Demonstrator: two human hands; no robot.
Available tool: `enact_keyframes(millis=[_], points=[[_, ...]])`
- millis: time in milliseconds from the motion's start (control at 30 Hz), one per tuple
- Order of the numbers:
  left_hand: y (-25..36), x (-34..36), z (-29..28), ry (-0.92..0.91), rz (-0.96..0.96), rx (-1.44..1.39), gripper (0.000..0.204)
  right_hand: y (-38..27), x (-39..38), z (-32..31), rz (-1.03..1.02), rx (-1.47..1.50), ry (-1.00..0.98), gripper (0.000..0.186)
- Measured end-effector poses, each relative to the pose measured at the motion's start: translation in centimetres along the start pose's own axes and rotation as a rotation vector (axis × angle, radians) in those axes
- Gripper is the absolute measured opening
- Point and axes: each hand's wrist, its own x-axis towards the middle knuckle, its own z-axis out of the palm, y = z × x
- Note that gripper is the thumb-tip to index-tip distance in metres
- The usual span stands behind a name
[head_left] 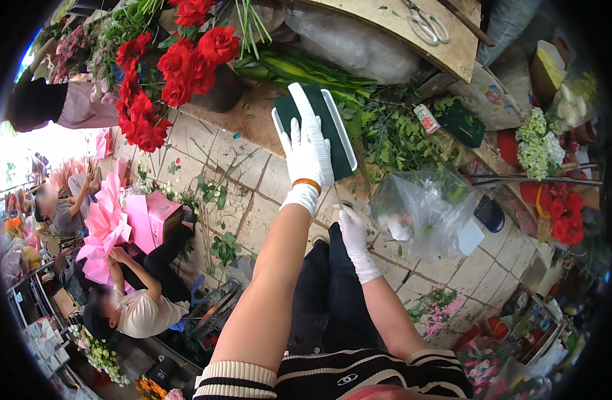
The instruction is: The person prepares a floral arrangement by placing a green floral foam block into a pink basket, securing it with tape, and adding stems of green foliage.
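My gloved left hand (304,150) grips a dark green rectangular block (339,160) with white rims and a white strip, on or just above the wooden surface edge (246,127). My gloved right hand (352,233) is lower and to the right, closed around a small pale thing that I cannot make out, beside a clear plastic bag (426,210). Long green leaves (286,70) lie behind the block, and loose leafy stems (392,127) lie to its right.
Red roses (186,67) stand upper left; scissors (426,27) rest on a board above. Co-workers (146,310) (72,207) handle pink wrapping on the left; another person (66,103) stands farther back. Flower bunches (542,143) line the right. Cuttings (222,247) litter the tiled floor.
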Motion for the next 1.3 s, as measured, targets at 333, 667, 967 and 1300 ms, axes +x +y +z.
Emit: enact_keyframes(millis=[333, 667, 967, 1300], points=[[1.8, 1.4, -2.6, -0.136, -0.084, -0.100, 0.057, -2.1, 6.1, 2.6, -0.151, -0.103, 0.007, 0.016], [1.3, 1.6, -2.3, -0.111, -0.073, -0.093, 0.058, -2.9, 2.7, 0.1, 0.315, 0.105, -0.187, 0.023], [-2.1, 5.3, 0.5, -0.146, 0.236, -0.035, 0.062, -3.2, 0.5, -1.1, 0.263, -0.002, -0.277, 0.024], [-1.8, 6.1, 0.3, -0.316, 0.175, -0.047, 0.063, -2.1, 1.3, 0.0, 0.680, 0.794, -0.144, 0.020]])
